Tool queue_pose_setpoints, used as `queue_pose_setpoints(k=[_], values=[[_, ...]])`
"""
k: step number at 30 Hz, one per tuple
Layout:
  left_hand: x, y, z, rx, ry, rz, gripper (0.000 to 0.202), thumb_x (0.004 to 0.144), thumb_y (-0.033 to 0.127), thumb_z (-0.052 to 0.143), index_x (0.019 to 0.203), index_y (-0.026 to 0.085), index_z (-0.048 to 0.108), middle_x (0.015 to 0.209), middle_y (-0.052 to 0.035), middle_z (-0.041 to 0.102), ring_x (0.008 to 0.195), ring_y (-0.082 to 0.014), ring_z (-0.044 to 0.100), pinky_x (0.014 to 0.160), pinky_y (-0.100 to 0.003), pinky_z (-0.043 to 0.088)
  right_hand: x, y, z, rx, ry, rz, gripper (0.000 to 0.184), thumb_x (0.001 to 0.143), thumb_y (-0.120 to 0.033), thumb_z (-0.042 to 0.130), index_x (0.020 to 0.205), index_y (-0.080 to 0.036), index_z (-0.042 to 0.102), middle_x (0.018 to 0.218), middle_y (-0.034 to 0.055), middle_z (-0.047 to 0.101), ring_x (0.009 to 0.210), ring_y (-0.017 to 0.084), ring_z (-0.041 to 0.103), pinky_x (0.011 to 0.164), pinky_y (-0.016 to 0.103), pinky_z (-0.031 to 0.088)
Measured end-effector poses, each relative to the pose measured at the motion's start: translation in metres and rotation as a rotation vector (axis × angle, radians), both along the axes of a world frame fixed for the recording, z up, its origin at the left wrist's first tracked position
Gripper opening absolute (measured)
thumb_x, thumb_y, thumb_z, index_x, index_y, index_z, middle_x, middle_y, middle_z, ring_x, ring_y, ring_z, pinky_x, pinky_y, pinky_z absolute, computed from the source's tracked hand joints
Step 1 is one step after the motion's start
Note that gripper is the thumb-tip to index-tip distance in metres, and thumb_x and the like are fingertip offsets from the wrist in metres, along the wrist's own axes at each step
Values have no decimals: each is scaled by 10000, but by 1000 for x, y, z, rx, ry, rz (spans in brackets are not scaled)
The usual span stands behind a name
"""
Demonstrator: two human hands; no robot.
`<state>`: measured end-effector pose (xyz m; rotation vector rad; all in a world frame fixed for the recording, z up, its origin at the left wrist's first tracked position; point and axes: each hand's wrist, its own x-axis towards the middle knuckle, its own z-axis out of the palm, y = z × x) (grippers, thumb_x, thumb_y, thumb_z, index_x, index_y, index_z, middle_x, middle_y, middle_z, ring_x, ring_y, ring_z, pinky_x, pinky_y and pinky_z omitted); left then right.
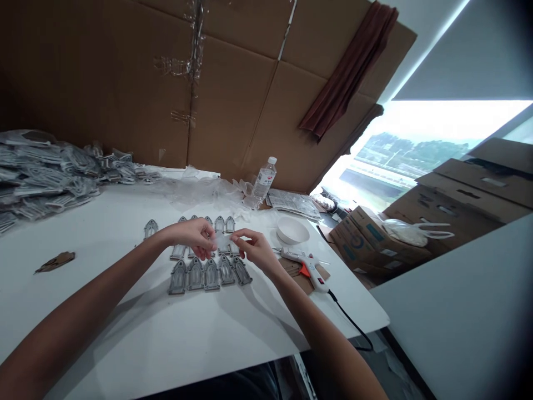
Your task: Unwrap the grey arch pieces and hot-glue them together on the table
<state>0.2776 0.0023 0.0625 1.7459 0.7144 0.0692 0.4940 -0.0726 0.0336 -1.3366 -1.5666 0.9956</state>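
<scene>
My left hand (196, 236) is closed, its fingertips pinching a small translucent plastic piece (223, 241). On the other side of that piece, my right hand (253, 248) pinches it between thumb and forefinger. Both hands are raised over rows of small grey arched, window-shaped pieces (211, 274). The front row lies fully in sight, while the hands partly cover the rows behind. One more grey arched piece (150, 228) lies apart, beyond my left wrist.
A white hot glue gun (306, 266) lies right, its cord over the table edge. Behind it are a white bowl (292, 230) and a plastic bottle (264, 182). Bagged grey pieces (45, 172) are heaped at left. A cardboard scrap (56, 261) lies nearer; cardboard (233, 94) walls the back.
</scene>
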Motion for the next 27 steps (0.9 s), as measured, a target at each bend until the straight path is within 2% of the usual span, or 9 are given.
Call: queue_pose_setpoints(k=[3,5,8,10,14,18,21,24,27], values=[[-1,2,-1,-9,16,-2,297,716,429,725,738,146,637,741,-73,729,738,-215,712,638,-257,549,16,-2,6,-22,-33,-31,313,803,-464,567,819,-156,620,870,39,618,496,51,477,397,177,284],[-1,3,-2,-6,21,-4,301,717,433,725,738,146,636,751,-77,731,746,-218,712,642,-259,549,28,-4,11,-16,-149,2,264,825,-407,539,799,-154,611,862,35,617,508,54,481,439,186,333],[-2,3,-2,3,26,-7,306,717,439,725,741,145,641,763,-80,732,751,-221,711,638,-260,549,42,-6,15,39,-462,164,170,837,-278,513,791,-165,631,876,32,629,609,82,525,591,222,428],[-2,3,-2,-2,30,-9,303,715,435,728,744,145,645,762,-77,732,756,-225,711,642,-266,552,46,-6,13,67,-627,282,161,834,-206,496,822,-175,654,873,34,640,713,113,559,684,243,446],[-2,3,-2,-7,35,-14,285,722,417,724,743,145,641,757,-76,732,752,-222,710,634,-262,552,46,-3,1,82,-749,411,180,828,-149,504,842,-177,682,920,48,645,797,133,576,744,249,451],[-1,3,-2,-8,37,-6,280,723,415,725,733,148,641,743,-69,731,737,-217,710,628,-259,550,42,0,-7,98,-737,359,141,806,-217,611,906,-201,709,999,48,622,752,111,564,706,236,454],[0,1,-2,-15,32,-7,276,712,411,734,728,149,648,726,-66,727,724,-217,708,627,-263,550,34,-2,-8,121,-608,249,218,801,-307,648,984,-199,690,1001,48,617,667,86,529,669,237,459],[1,-1,-1,-15,28,-18,267,713,402,732,739,148,654,727,-70,727,724,-217,707,613,-256,542,19,-4,-8,139,-406,162,257,848,-407,591,965,-189,660,987,49,628,777,111,569,690,238,467],[2,-2,0,-18,29,-27,269,710,404,731,732,150,644,717,-67,725,725,-216,706,604,-250,531,4,-3,-8,189,-313,123,249,840,-428,596,888,-189,646,996,52,618,873,128,572,703,238,465]])
